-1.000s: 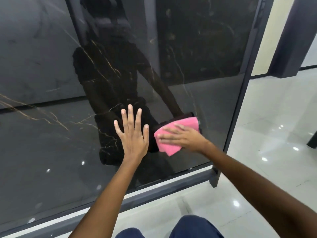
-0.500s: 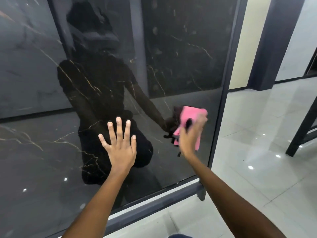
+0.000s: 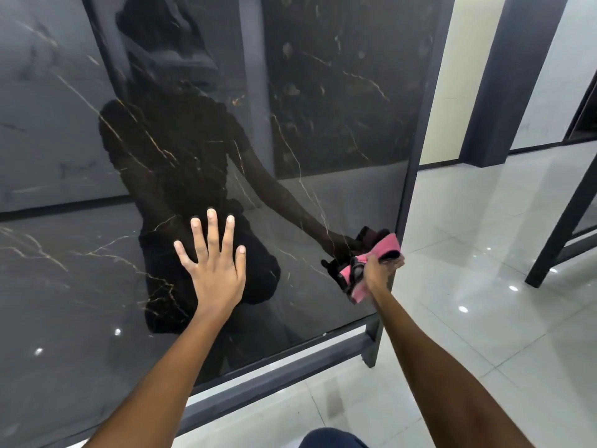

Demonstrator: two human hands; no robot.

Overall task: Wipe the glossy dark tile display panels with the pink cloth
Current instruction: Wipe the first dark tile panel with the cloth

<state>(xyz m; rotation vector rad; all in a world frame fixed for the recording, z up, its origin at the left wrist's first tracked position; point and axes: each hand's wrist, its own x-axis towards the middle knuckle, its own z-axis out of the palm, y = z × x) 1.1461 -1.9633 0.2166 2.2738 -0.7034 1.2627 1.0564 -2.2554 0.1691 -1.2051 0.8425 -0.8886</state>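
Panel: a big, shiny, dark stone tile panel with thin gold lines (image 3: 339,92) stands upright in a dark metal frame (image 3: 416,130).
Left hand: the left hand (image 3: 214,270) lies flat on the panel. Its fingers (image 3: 211,227) are straight and spread wide, holding nothing.
Right hand: the right hand (image 3: 376,270) grips the soft pink cloth (image 3: 386,244). Its fingers are curled round the bunched cloth.
Cloth: it touches the panel low down, just beside the frame's right post.
Step now: I think the person is wiping the lower right edge of the panel.
Next move: I think the cloth should turn back from the post and rub across or down the dark tile. The hand should push firmly and keep the cloth flat, so no streaks stay on the shine.
Change: half a second ago the cloth sat a bit further from the post. Now it is right by it, and looks more bunched up. The left hand is pressed flat just as before.
Floor: pale shiny floor tiles (image 3: 484,253) show bright light spots.
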